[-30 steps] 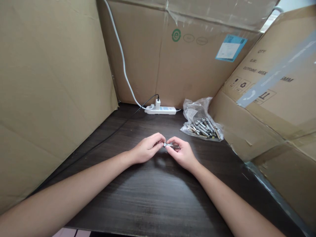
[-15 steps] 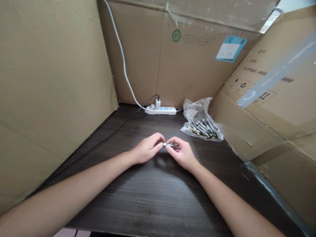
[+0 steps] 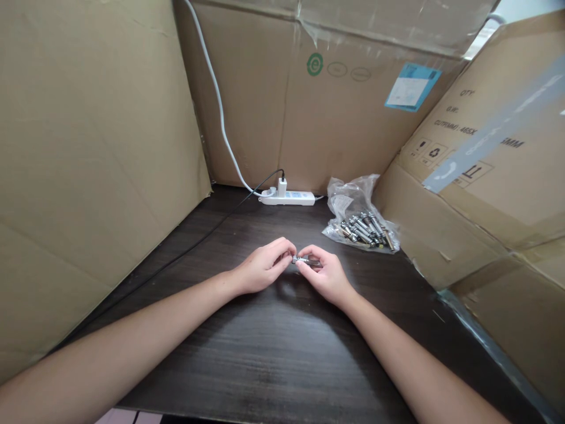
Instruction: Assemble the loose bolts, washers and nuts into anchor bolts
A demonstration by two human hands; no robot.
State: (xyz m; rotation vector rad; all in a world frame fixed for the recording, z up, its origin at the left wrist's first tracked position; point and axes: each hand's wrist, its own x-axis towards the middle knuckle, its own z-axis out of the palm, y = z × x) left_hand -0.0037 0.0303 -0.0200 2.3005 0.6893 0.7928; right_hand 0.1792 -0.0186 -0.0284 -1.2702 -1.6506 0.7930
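Note:
An expansion bolt (image 3: 314, 263) of shiny metal lies roughly level between my two hands, above the dark table. My right hand (image 3: 330, 278) grips its sleeve between thumb and fingers. At the bolt's left end is a nut (image 3: 294, 259), pinched by the thumb and fingertips of my left hand (image 3: 266, 266). The fingers partly cover both ends of the bolt. Further back on the right, a clear plastic bag (image 3: 346, 197) holds several similar expansion bolts (image 3: 368, 228).
A white power strip (image 3: 300, 198) with a plugged-in white adapter (image 3: 282, 187) lies at the back. From it a black cable (image 3: 198, 242) runs across the table's left side. Cardboard boxes wall in the left (image 3: 97, 147), back (image 3: 247, 88) and right (image 3: 498, 200) of the dark tabletop (image 3: 265, 353).
The fingers of my left hand have shifted slightly right and turned over the nut, covering more of it. My right hand and the bolt's sleeve stay almost where they were.

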